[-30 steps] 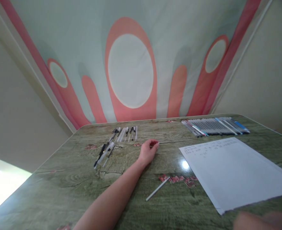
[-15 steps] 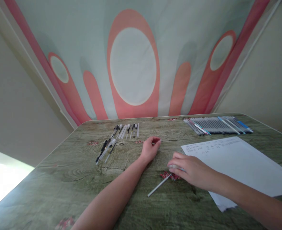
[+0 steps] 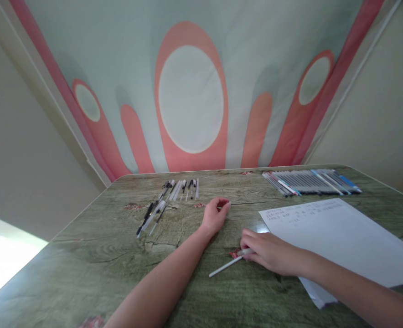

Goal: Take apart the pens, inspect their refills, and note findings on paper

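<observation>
My right hand (image 3: 266, 250) is closed low over the table, its fingers round a short translucent white pen cap (image 3: 247, 251). A thin white pen barrel (image 3: 224, 267) lies slanted on the table, its far end at the cap; whether the two are joined cannot be told. My left hand (image 3: 215, 214) rests on the table farther back, thumb and fingers pinched together. A tiny pale bit shows at those fingertips, too small to name.
Pen parts, black and clear, lie in two groups, one nearer (image 3: 152, 216) and one farther back (image 3: 183, 189). A row of assembled pens (image 3: 304, 182) is at the back right. A white sheet with handwriting (image 3: 341, 241) lies partly under my right forearm. Behind the wood-patterned table (image 3: 85, 255) hangs a patterned cloth (image 3: 191, 100).
My right hand has come down slightly, bringing the pen cap to the far end of the white barrel. The barrel has shifted a little. My left hand stays in place.
</observation>
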A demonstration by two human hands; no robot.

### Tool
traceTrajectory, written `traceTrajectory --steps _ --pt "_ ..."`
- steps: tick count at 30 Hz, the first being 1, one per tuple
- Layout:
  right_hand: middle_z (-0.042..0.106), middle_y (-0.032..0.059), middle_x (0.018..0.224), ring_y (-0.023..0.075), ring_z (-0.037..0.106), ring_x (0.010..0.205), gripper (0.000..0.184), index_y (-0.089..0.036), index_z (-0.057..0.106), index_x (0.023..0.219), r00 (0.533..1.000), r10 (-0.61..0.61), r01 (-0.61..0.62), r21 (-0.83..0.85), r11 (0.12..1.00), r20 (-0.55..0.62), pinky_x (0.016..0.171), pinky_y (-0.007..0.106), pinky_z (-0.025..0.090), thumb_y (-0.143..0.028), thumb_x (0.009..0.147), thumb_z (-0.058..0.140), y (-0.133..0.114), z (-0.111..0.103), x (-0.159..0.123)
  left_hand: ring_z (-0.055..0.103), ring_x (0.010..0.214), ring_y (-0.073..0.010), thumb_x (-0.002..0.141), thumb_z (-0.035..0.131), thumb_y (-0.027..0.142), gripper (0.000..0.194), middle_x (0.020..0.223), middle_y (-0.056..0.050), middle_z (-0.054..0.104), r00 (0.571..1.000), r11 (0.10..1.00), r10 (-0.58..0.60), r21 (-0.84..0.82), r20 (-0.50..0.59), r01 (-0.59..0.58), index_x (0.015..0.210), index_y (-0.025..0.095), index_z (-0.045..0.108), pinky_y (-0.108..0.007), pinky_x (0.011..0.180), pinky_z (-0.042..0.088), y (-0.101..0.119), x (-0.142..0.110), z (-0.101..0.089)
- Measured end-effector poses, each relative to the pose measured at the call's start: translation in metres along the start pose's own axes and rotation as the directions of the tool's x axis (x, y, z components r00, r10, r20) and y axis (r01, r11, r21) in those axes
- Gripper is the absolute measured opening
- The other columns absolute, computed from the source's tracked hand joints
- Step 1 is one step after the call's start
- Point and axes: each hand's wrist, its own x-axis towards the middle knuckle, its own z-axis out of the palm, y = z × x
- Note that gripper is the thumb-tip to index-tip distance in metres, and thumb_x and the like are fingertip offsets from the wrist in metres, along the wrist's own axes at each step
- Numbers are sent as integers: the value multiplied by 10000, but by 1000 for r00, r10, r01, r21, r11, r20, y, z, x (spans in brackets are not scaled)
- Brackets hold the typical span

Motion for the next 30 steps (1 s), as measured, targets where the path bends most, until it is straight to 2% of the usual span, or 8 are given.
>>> traceTrajectory --steps 8,11,15,18,20,25,28,30 --pt "529 14 834 128 518 600 52 -200 479 832 998 -60 62 -180 982 14 514 241 298 -177 787 469 0 5 4 560 782 -126 782 495 351 247 858 -54 612 1000 995 23 -100 -16 -24 921 153 547 -247 724 434 -9 3 3" --pt "536 11 845 122 516 607 64 -200 476 822 996 -88 86 -113 990 -19 522 234 316 -161 771 472 2 4 4 557 786 -127 784 491 357 253 865 -54 611 1000 995 21 -93 -8 -22 928 156 543 -248 723 432 -8 2 2" --pt "553 12 838 124 525 681 87 -197 477 808 981 -51 65 70 995 -186 599 231 368 -127 770 442 16 -4 3 557 784 -129 789 482 361 262 865 -53 616 1000 996 2 -93 -10 -3 942 156 540 -246 712 429 -6 1 1" --pt "579 13 775 142 533 702 63 -198 516 802 949 51 2 168 986 -310 629 249 391 -179 776 461 37 -17 1 555 779 -131 795 469 362 272 873 -53 621 1000 995 0 -98 16 1 953 155 546 -243 710 425 -3 2 1" --pt "598 28 797 155 549 729 125 -201 557 843 908 111 -25 212 977 -403 664 267 409 -268 798 461 53 -28 -1 555 777 -133 805 448 366 279 868 -48 622 999 995 5 -102 37 -1 957 158 555 -242 712 422 -2 2 1" --pt "604 56 900 177 572 823 244 -207 616 900 835 117 -19 185 983 -537 750 299 424 -343 822 430 86 -46 -11 546 754 -132 814 423 372 297 848 -38 616 998 995 23 -99 61 -17 967 164 569 -241 707 417 2 1 2" --pt "608 61 910 184 577 832 260 -207 615 917 790 147 -60 165 985 -595 767 318 427 -358 827 425 95 -46 -12 541 748 -131 814 422 370 302 839 -40 615 995 993 36 -116 92 -25 979 161 564 -240 704 415 5 0 1" --pt "609 59 910 185 577 838 264 -209 615 921 780 151 -68 158 985 -607 777 324 428 -363 830 422 99 -43 -11 534 734 -128 814 424 370 302 832 -38 610 992 993 43 -117 115 -29 980 161 565 -236 694 413 8 -1 0"
